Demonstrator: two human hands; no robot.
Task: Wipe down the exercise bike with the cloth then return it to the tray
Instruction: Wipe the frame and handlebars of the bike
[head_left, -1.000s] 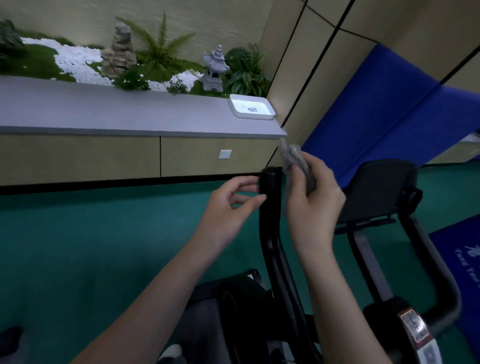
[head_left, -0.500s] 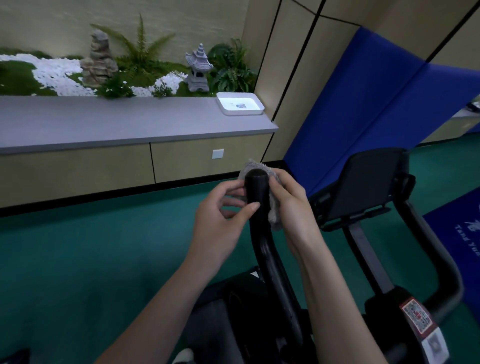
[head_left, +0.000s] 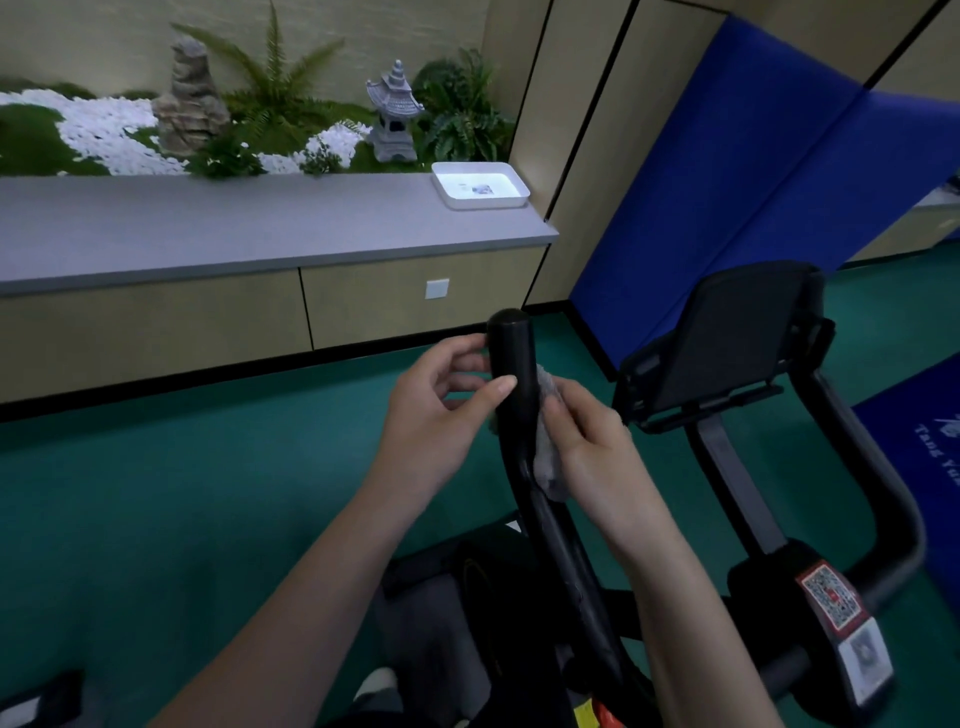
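The black exercise bike fills the lower right; its left handlebar (head_left: 511, 358) stands upright in the middle, and its console (head_left: 743, 332) is to the right. My right hand (head_left: 587, 436) grips a grey cloth (head_left: 548, 457) and presses it against the right side of the handlebar. My left hand (head_left: 441, 410) curls around the bar's left side, thumb and fingertips touching it just below the top. The white tray (head_left: 480, 189) sits on the far right end of the grey counter (head_left: 234, 228).
A rock garden with ferns, a stone lantern (head_left: 394, 122) and white pebbles runs behind the counter. A blue mat (head_left: 753, 171) leans on the wall at right. Green carpet (head_left: 156, 493) covers the floor, and another blue mat (head_left: 924, 415) lies at the far right.
My right hand slid the cloth down from the handlebar's top to its right side. My left hand closed in on the bar. The view has tilted slightly down and right.
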